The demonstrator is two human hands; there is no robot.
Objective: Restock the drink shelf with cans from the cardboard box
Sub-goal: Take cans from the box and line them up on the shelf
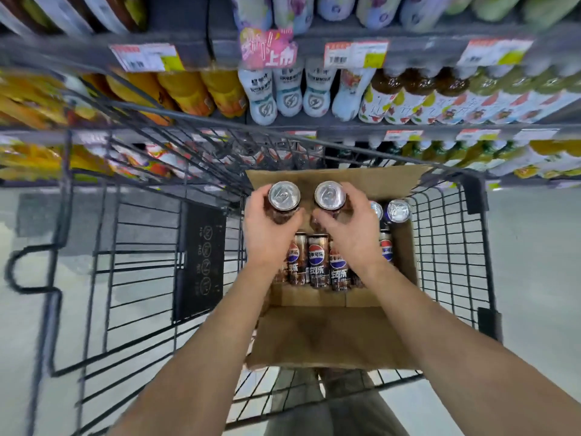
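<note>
Over a wire shopping cart (201,256) parked against a supermarket drink shelf (424,39), a person's two bare arms reach into an open cardboard box (330,338) that sits inside the cart's basket. The left grip (270,229) is clamped round a dark can (284,196), fingers and thumb curled about its body just below the silver lid. The right grip (352,231) is wrapped in the same way round a second can (330,195), just beside the first. Both cans are upright, lids facing the camera, above the far end of the box. Beneath the wrists, more Pepsi-logo cans (317,262) remain in the box, their labelled sides showing. Two further cans (398,210) stand against the box's right wall. On the shelf beyond, orange juice bottles (188,92) fill the left side and white bottles (289,92) the middle, with price tags (144,58) and a pink promotional tag (268,48) clipped to the shelf edge above them. Grey trousers (314,404) and pale floor (534,247) show beneath the cart.
</note>
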